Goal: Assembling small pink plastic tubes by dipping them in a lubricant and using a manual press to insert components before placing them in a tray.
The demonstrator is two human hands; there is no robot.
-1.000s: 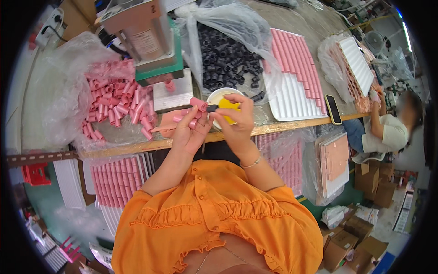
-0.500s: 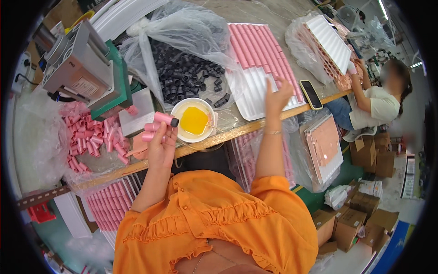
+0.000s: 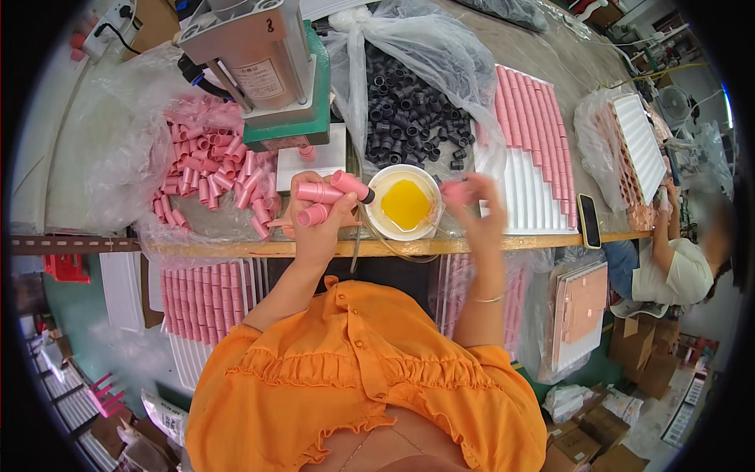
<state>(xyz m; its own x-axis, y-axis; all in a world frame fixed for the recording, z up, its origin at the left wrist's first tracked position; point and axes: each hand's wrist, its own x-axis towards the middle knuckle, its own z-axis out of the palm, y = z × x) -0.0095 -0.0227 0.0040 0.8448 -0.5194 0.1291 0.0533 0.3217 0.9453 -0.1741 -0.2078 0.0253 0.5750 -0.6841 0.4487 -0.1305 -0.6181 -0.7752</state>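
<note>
My left hand [image 3: 318, 236] is closed around three short pink tubes [image 3: 316, 193], fanned out above the fingers. The tube pointing right has a black fitting [image 3: 368, 196] at its end, close to the left rim of a white bowl [image 3: 374, 216]. Yellow material [image 3: 406, 204] lies inside that bowl. Just right of the bowl is my right hand [image 3: 478, 208], smeared by motion. A blurred pinkish shape shows at its fingertips; whether this is a tube or the fingers cannot be made out.
A press [image 3: 271, 79] stands behind loose pink tubes [image 3: 206, 161]. Black fittings [image 3: 409, 110] fill a clear bag behind the bowl. To the right are a white ridged tray [image 3: 519, 189] with rows of pink tubes, a phone [image 3: 588, 220] and a seated co-worker [image 3: 676, 263].
My right hand has come back leftward from the ridged tray to the bowl's side. The left hand still holds its tubes, now with the black-ended one near the bowl. The view has shifted left.
</note>
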